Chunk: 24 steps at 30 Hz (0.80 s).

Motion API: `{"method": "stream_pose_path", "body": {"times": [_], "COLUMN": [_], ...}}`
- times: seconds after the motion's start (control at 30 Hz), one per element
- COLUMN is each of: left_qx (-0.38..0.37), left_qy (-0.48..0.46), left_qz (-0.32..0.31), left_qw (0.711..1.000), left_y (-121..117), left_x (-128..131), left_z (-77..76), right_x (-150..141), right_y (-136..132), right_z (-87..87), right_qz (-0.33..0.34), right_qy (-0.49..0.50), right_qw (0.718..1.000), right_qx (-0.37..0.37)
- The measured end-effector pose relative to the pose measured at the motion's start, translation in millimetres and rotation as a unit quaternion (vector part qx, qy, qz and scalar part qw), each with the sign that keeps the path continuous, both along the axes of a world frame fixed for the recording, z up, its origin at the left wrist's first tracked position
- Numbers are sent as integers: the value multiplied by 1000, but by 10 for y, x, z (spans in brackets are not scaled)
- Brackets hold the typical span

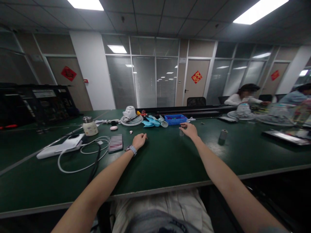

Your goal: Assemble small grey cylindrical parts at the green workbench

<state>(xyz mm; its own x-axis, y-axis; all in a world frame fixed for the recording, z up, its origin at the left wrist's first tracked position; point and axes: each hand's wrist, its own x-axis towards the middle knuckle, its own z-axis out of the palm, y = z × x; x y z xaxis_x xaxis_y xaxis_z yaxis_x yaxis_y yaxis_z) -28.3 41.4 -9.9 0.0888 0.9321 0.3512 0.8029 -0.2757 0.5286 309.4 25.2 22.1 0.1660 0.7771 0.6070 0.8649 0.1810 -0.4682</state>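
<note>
My right hand (190,130) reaches over the green table, its thumb and fingers closed at the top of a small grey cylinder (181,132). The cylinder is upright, and its exact kind is too blurred to tell. Farther right stands a second grey cylinder (223,134), apart from the hand. My left hand (139,141) rests low on the table with fingers drawn together, a watch (131,149) at its wrist. Nothing shows in its fingers. Beyond both hands lie light-blue fan blades (152,121) and a blue tray (175,119) with small things in it.
A white fan head (130,112) and its round grille stand at the back. At left are a lidded bottle (89,127), a looped white cable (73,171), a white device (60,147) and a dark-edged card-like object (115,144). Two people sit at the far right.
</note>
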Motion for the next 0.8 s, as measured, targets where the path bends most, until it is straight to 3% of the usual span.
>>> {"method": "stream_pose_path", "body": {"times": [0.1,0.2,0.37,0.43,0.63,0.8], "left_qx": [6,4,4,13,91,100], "left_qy": [3,5,3,-9,-106,-106], "left_qz": [-1,0,0,-8,-78,-53], "left_qw": [1000,1000,1000,1000,987,988], "left_y": [-4,-15,-39,-56,-179,-255], "left_x": [6,13,8,15,195,406], "left_z": [-1,9,27,34,101,154], "right_x": [-21,-28,-140,-325,-1231,-1578], "right_y": [37,78,81,69,27,-54], "right_z": [-118,-234,-268,-256,-332,-381], "right_qz": [-36,-82,-112,-77,142,181], "right_qy": [24,56,108,119,120,89], "right_qw": [999,992,979,983,980,977], "right_qx": [-4,-71,-130,-120,-76,-63]}}
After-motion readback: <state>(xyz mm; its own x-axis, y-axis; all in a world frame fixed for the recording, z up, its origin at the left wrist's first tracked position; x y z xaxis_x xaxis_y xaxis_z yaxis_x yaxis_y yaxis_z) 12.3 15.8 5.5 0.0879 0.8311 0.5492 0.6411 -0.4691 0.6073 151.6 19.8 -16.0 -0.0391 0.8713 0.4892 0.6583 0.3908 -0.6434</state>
